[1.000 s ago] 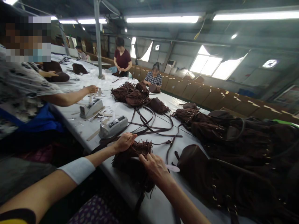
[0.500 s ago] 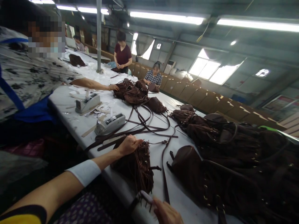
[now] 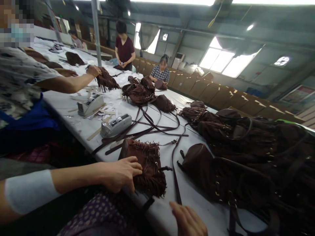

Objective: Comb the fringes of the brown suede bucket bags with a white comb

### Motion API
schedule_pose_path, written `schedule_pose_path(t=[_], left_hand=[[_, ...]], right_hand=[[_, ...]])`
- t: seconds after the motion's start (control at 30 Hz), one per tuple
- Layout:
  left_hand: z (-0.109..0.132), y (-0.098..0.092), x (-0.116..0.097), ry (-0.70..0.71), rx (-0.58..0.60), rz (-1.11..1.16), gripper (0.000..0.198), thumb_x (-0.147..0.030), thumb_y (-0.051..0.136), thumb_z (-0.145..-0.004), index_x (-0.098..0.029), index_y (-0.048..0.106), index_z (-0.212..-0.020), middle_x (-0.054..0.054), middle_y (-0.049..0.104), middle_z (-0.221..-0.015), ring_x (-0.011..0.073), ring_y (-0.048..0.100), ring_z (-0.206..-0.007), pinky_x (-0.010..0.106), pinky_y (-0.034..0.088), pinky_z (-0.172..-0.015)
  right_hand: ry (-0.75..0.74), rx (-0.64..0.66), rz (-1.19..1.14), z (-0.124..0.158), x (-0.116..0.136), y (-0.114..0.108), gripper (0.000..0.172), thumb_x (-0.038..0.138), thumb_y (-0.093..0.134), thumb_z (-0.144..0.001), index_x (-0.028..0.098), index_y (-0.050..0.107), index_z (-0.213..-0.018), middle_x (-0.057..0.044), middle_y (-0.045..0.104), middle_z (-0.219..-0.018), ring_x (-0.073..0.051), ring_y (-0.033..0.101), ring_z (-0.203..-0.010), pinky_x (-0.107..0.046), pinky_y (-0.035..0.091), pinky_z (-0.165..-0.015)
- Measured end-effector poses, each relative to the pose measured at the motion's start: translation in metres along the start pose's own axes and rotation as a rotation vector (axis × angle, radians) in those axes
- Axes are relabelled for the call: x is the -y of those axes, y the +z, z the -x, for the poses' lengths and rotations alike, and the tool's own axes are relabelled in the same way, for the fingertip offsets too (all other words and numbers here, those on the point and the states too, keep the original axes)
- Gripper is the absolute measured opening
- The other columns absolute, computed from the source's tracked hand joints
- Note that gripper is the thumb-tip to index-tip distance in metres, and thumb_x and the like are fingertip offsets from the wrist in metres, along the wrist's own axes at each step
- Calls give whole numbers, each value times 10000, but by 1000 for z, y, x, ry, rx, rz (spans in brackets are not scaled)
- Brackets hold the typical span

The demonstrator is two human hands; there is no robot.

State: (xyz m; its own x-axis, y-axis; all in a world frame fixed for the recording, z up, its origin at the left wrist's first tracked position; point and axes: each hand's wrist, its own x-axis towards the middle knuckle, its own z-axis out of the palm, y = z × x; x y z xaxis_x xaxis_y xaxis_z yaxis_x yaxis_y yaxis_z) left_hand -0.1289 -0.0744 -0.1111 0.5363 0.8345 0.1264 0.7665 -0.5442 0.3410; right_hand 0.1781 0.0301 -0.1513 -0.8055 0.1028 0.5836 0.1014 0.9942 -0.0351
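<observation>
A dark brown fringed bag (image 3: 145,160) lies at the near table edge, its fringe spread across the front. My left hand (image 3: 123,172) rests on the bag's near left side, fingers stretched out and not closed on it. To the right of the bag, low in the picture, my right hand (image 3: 188,219) is a little apart from it, fingers extended, with nothing visible in them; its lower part is cut off. A dark strap (image 3: 147,205) hangs at the table edge between the hands.
Two grey tape dispensers (image 3: 116,125) stand on the white table (image 3: 197,200), with loose straps (image 3: 157,126) beyond. A big pile of brown bags (image 3: 246,173) fills the right side. At left, a co-worker's hand (image 3: 94,71) holds a fringed bag (image 3: 107,79).
My left hand has moved from the bag's top down to its near side, opening. The pale-handled tool no longer shows in my right hand. The co-worker has pulled a fringed bag leftward.
</observation>
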Motion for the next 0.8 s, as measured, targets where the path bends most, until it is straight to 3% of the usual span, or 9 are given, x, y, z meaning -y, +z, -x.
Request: schedule_pose_path(t=[0.07,0.17,0.27,0.33,0.43,0.53,0.63,0.7,0.8], left_hand=[[6,-17,-3,-53,-4,137,461,-112,585,-748,-392,650,-1108,3,609,-1269,261,512,-1206,440,275,-1081],[10,-32,1,-274,-82,84,501,-323,650,-791,-370,546,-1279,44,500,-1405,326,379,-1328,518,211,-1112],[19,-23,11,-344,-47,-57,650,-481,758,-669,-332,549,-1266,97,409,-1466,407,281,-1358,614,178,-1082],[26,-13,19,-329,-49,-93,488,-437,736,-718,-285,606,-1163,107,496,-1374,375,355,-1302,557,263,-1053],[26,-6,29,-311,-105,-64,139,-346,625,-842,-219,643,-893,69,646,-980,251,526,-1028,370,405,-894],[13,-8,37,-279,-124,-15,158,-345,623,-846,-211,609,-762,32,619,-804,195,530,-839,300,413,-750],[-2,-12,42,-256,-140,43,184,-348,643,-833,-211,594,-720,12,609,-755,179,530,-806,286,400,-740],[-8,-12,45,-286,-160,62,220,-357,632,-842,-205,573,-694,8,607,-736,180,534,-808,283,396,-738],[-12,-10,48,-393,-224,56,263,-354,601,-865,-194,544,-665,6,599,-712,173,540,-781,281,393,-746]], right_hand=[[184,26,-13,15,-7,3,327,136,392,-948,192,575,-1213,-59,728,-861,-165,690,-721,-242,535,-648],[148,70,-22,19,-8,14,338,137,390,-947,187,561,-1234,-39,707,-791,-154,661,-656,-240,500,-621],[132,39,0,2,3,27,337,94,347,-943,169,562,-1192,-25,668,-740,-138,610,-601,-240,442,-589],[132,47,7,-14,9,33,342,71,328,-934,157,551,-1178,-22,651,-742,-135,590,-602,-243,418,-586],[89,102,-4,-40,15,39,365,36,337,-902,162,536,-1181,-11,613,-728,-143,563,-614,-260,401,-598],[21,164,33,-65,15,45,382,25,390,-871,165,518,-1203,-22,601,-761,-166,547,-635,-297,390,-621],[13,266,134,-81,14,56,397,44,485,-841,171,511,-1217,-41,618,-804,-191,560,-667,-322,381,-630],[39,353,185,-79,15,66,424,39,545,-799,180,525,-1199,-41,630,-806,-202,579,-681,-323,380,-621],[30,478,131,-51,20,83,453,55,606,-732,183,546,-1163,-29,643,-784,-194,596,-664,-302,385,-578]])
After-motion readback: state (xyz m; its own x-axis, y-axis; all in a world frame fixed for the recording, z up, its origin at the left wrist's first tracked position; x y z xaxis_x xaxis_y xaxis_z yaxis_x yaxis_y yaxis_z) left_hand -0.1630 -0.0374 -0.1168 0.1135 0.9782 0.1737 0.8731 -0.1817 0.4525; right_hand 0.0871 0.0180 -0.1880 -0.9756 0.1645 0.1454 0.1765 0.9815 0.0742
